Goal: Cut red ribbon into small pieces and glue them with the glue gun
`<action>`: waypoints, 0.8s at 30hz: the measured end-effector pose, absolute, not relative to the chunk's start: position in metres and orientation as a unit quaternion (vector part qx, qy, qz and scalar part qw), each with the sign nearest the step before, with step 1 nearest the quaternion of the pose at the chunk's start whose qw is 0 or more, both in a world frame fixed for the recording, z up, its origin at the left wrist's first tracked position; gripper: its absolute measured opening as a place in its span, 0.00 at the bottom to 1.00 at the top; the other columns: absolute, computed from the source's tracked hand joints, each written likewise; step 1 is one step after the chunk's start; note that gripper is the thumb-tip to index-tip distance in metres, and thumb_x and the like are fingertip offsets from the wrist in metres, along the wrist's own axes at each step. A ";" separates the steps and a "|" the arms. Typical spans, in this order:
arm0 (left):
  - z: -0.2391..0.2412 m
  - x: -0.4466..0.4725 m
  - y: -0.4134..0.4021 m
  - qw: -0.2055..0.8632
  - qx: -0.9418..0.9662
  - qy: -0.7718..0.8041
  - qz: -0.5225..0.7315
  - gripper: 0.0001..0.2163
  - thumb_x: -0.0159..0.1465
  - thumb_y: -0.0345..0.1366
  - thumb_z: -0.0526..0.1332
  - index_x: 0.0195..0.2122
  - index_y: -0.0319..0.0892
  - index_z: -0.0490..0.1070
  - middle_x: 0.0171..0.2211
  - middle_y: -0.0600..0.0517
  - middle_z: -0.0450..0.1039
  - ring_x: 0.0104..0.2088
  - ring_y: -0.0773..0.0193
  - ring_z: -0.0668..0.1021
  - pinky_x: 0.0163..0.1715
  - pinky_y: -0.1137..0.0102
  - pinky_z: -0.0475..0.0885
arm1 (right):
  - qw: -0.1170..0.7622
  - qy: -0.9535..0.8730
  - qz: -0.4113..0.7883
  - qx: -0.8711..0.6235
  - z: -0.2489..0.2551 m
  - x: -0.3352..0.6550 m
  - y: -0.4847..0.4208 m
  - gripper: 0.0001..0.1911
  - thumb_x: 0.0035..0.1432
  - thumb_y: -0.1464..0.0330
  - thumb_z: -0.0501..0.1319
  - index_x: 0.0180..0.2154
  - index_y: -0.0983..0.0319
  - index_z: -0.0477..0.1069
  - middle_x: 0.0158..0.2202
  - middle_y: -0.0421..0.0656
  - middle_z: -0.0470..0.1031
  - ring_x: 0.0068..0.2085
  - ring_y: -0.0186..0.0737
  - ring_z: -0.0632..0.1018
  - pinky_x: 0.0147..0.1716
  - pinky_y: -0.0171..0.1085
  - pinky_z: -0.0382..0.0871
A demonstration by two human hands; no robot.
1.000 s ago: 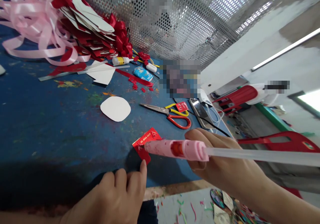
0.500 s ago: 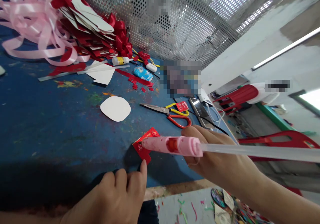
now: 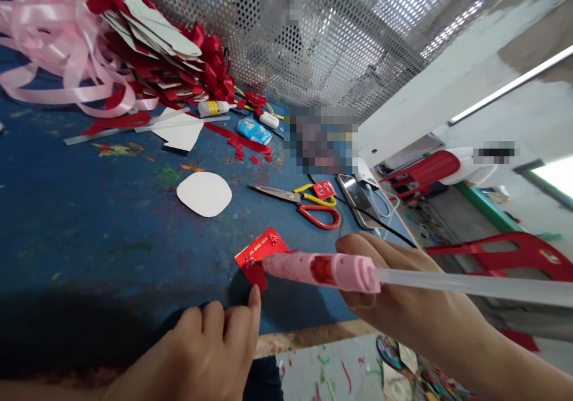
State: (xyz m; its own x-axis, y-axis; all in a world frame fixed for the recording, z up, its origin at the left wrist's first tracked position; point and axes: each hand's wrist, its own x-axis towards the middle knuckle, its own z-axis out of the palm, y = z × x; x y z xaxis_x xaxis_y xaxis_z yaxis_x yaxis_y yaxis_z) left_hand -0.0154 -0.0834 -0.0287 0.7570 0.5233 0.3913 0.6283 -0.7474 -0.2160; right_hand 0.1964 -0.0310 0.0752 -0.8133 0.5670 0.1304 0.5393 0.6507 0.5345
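A red card [image 3: 267, 247] with gold lettering lies on the blue table, with glossy clear blobs on its surface. The curled fingers of my left hand [image 3: 219, 335] rest on the table, and one fingertip pins the card's lower edge. My right hand [image 3: 380, 270] is closed round a pink hot glue gun [image 3: 304, 270], whose grip is hidden behind its body. A long translucent glue stick [image 3: 447, 284] runs out of its back end. The gun's tip is at the card's right-hand side. Beyond the card lies a white oval paper piece [image 3: 204, 194].
Scissors [image 3: 293, 197] lie past the card, beside a phone [image 3: 358, 201] and cables. Further back are a glue bottle [image 3: 213, 108], a blue packet [image 3: 254, 131], red scraps, stacked red-and-white pieces [image 3: 156, 43] and pink ribbon [image 3: 49, 43]. A perforated metal panel [image 3: 340, 49] stands behind.
The glue gun in my right hand has shifted right and slightly down, uncovering more of the card's lettering. My left hand still presses the card's edge.
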 end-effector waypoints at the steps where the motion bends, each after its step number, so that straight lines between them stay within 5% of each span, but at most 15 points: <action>1: -0.029 -0.015 -0.083 0.170 -0.921 -0.313 -0.155 0.15 0.62 0.39 0.55 0.44 0.35 0.72 0.19 0.57 0.65 0.15 0.71 0.67 0.12 0.73 0.53 | 0.021 0.909 0.285 0.303 0.076 0.196 -0.031 0.15 0.52 0.80 0.45 0.18 0.61 0.57 0.17 0.35 0.54 0.16 0.29 0.57 0.14 0.31 0.51; 16: -0.029 -0.014 -0.082 0.163 -0.914 -0.330 -0.170 0.13 0.59 0.35 0.57 0.42 0.38 0.74 0.19 0.57 0.66 0.14 0.71 0.67 0.12 0.73 0.53 | 0.020 0.909 0.299 0.289 0.074 0.186 -0.025 0.15 0.50 0.80 0.45 0.18 0.62 0.61 0.18 0.38 0.59 0.18 0.31 0.63 0.15 0.32 0.55; 24: -0.029 -0.014 -0.082 0.164 -0.917 -0.326 -0.163 0.14 0.59 0.34 0.56 0.44 0.36 0.74 0.20 0.57 0.66 0.14 0.71 0.67 0.11 0.72 0.54 | 0.010 0.914 0.273 0.301 0.077 0.186 -0.027 0.16 0.50 0.81 0.45 0.16 0.61 0.59 0.16 0.36 0.54 0.15 0.28 0.56 0.12 0.31 0.51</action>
State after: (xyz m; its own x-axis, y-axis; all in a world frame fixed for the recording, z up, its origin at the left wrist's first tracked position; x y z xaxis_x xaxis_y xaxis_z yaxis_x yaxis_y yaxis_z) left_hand -0.0141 -0.0817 -0.0293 0.7346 0.5435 0.4062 0.6507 -0.7340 -0.1946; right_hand 0.1859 -0.0267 0.0770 -0.8182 0.5562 0.1458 0.5450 0.6692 0.5052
